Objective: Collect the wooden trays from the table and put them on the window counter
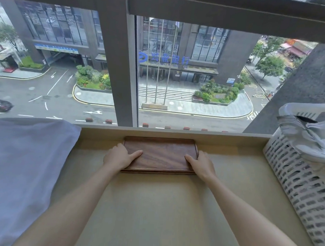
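Both hands gripped the wooden tray [160, 154] by its short ends, with the thumbs lying on its inner face and the fingers wrapped down over the rims. Farthest left, a pale lilac pillow [24, 162] covered that end of the window counter [153, 207] and reached close to the glass. Beside it, a bare forearm ran up from the lower edge to the left hand [119, 158], which was closed on the tray's left end near the front corner. The tray itself, dark brown and rectangular with a low raised rim, sat flat on the beige counter, well toward the window, its long sides parallel to the sill. Whether a second tray lay under it could not be told, though a thin dark edge showed along its near side. The right hand [201, 165] held the tray's right end in the same way, thumb pointing inward. Farthest right stood a white lattice laundry basket [295, 186] with grey-white cloth [307, 138] draped over its rim, well apart from the tray.
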A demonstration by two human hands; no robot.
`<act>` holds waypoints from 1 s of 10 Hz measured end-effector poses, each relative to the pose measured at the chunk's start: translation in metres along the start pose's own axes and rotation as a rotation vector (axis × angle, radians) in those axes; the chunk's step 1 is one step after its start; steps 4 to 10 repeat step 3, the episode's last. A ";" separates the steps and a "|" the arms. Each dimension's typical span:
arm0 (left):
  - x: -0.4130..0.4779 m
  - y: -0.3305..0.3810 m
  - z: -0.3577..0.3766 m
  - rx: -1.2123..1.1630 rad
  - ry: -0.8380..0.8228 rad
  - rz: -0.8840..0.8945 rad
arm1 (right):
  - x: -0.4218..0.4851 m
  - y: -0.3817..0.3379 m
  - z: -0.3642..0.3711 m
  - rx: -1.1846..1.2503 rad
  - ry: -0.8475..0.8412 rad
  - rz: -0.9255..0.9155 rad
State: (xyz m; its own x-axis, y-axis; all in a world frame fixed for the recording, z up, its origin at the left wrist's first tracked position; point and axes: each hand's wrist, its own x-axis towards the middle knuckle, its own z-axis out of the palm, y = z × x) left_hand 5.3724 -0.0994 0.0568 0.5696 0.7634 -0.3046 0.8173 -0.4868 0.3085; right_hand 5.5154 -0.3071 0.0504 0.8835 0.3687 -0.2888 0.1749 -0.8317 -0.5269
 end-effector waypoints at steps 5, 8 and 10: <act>-0.009 0.001 -0.019 -0.031 0.149 0.027 | -0.010 -0.008 -0.007 -0.053 0.042 -0.011; -0.009 0.001 -0.019 -0.031 0.149 0.027 | -0.010 -0.008 -0.007 -0.053 0.042 -0.011; -0.009 0.001 -0.019 -0.031 0.149 0.027 | -0.010 -0.008 -0.007 -0.053 0.042 -0.011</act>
